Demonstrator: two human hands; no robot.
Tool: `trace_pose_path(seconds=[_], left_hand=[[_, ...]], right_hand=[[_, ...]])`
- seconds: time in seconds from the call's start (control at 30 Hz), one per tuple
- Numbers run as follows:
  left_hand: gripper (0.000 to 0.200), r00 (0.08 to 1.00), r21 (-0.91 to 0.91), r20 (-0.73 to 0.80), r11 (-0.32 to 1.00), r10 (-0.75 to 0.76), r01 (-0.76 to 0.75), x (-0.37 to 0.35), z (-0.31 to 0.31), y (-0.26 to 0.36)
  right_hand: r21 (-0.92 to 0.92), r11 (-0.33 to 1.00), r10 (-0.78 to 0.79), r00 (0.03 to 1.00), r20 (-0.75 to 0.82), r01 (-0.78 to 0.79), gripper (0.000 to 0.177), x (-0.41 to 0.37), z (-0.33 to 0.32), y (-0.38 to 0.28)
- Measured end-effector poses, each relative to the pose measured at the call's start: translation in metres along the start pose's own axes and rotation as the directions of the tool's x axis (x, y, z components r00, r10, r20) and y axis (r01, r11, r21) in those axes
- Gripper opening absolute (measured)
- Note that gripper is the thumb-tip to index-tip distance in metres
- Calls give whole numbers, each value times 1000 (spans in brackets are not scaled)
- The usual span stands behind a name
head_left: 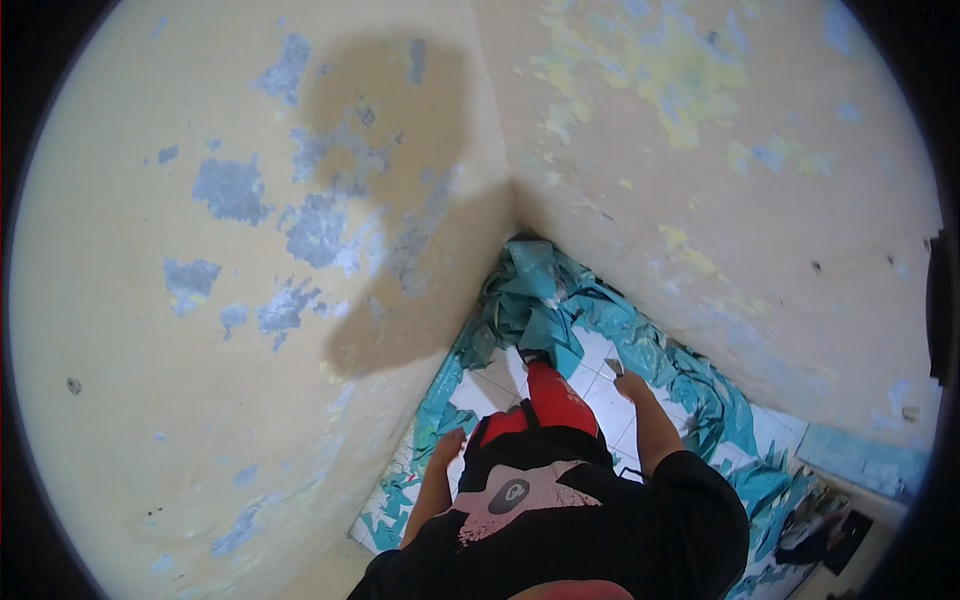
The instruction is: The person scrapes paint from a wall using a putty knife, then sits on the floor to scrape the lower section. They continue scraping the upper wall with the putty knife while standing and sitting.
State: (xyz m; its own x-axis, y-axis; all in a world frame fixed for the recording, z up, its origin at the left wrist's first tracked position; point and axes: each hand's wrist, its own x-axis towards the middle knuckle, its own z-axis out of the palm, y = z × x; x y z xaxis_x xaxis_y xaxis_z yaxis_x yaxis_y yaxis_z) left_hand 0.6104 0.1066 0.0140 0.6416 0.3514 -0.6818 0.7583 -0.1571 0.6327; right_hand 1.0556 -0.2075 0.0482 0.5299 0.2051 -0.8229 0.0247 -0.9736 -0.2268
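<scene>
Your floor point(600, 405) is white tile, but only a bare patch of it shows down the middle, narrowing toward the corner of the room. Torn teal scraps point(540, 290) are heaped over pretty much all the rest, thickest right in that corner and trailing back in ragged bands along both sides. Over at the lower right edge there's also some dark stuff point(825, 530) lying on it, too blurry to tell what it is.

LEFT: your left arm point(428, 492) hangs bare beside your hip, left hand point(447, 446) low, fingers pointing down, too small to read | RIGHT: your right arm point(655, 432) reaches forward and down, right hand point(631, 384) past your knee, grip unclear
</scene>
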Motion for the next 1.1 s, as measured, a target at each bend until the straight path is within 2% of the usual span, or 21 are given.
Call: trace_pose_path(seconds=[0.03, 0.07, 0.1, 0.13, 0.2, 0.3, 0.37, 0.4, 0.43, 0.5, 0.53, 0.57, 0.6, 0.63, 0.67, 0.73, 0.8, 0.93, 1.0, 1.07, 1.1], left_hand=[[47, 996, -117, -74, 991, 56, -65, -1, -7, 19], [47, 979, -338, -37, 924, -200, 176, -9, -19, 53], [52, 973, -329, 53, 916, -225, 229, -3, -31, 48], [54, 965, -300, 8, 920, -263, 253, -7, -41, 59], [47, 957, -392, -173, 908, -231, 148, -10, -46, 39], [51, 947, -461, -219, 880, -234, 111, -41, -45, 21], [44, 921, -464, -235, 868, -310, 174, -66, -26, 1], [44, 921, -472, -225, 863, -317, 181, -80, -9, -13], [40, 916, -456, -145, 847, -373, 272, -95, 9, -32], [30, 891, -485, 85, 762, -446, 428, -111, 50, -93], [28, 819, -437, 222, 697, -529, 569, -129, 65, -98], [27, 722, -284, 451, 683, -524, 673, -125, 85, -142], [34, 625, -144, 466, 643, -626, 752, -140, 100, -140], [46, 616, 14, 446, 693, -649, 721, -164, 110, -115], [51, 621, -2, 428, 687, -657, 727, -174, 124, -114], [55, 628, -20, 415, 684, -658, 729, -184, 145, -111], [58, 734, -237, 340, 702, -587, 672, -185, 158, -102], [54, 836, -420, 202, 726, -510, 545, -171, 167, -70], [54, 856, -447, 124, 742, -502, 500, -169, 169, -47], [55, 869, -459, 79, 756, -488, 467, -167, 172, -37], [55, 876, -465, 58, 763, -479, 449, -165, 175, -33]], right_hand=[[12, 1000, 16, 1000, -7, -16, 43, 1, 9, 12], [53, 997, -51, 995, -82, 56, 40, 12, 24, 31], [86, 988, -114, 981, -159, 129, 37, 13, 36, 47], [92, 989, -99, 981, -164, 115, 37, -3, 39, 50], [277, 958, -18, 981, -195, 73, 36, -45, 47, 42], [285, 950, -85, 985, -152, 127, 37, -81, 82, 59], [38, 958, -263, 928, -265, 283, 47, -75, 128, 103], [83, 978, -173, 969, -176, 190, 59, -113, 126, 100], [35, 975, -215, 969, -123, 221, 68, -122, 137, 118], [-83, 906, -420, 861, -287, 414, 69, -98, 194, 195], [108, 970, -206, 972, -113, 218, 63, -138, 175, 185], [254, 967, -3, 995, 104, -24, 56, -177, 158, 179], [260, 965, 3, 995, 100, -29, 56, -192, 157, 185], [294, 948, 86, 989, 119, -118, 42, -203, 160, 204], [326, 923, 167, 976, 139, -205, 33, -212, 163, 225], [365, 885, 238, 955, 178, -289, 33, -224, 166, 263], [348, 838, 353, 904, 240, -420, 40, -221, 163, 288], [311, 877, 313, 927, 207, -365, 54, -203, 132, 302], [250, 920, 286, 953, 104, -303, 56, -185, 111, 286], [132, 989, -66, 997, -49, 72, 44, -148, 94, 282], [207, 970, -106, 990, -92, 123, 41, -148, 77, 266]])
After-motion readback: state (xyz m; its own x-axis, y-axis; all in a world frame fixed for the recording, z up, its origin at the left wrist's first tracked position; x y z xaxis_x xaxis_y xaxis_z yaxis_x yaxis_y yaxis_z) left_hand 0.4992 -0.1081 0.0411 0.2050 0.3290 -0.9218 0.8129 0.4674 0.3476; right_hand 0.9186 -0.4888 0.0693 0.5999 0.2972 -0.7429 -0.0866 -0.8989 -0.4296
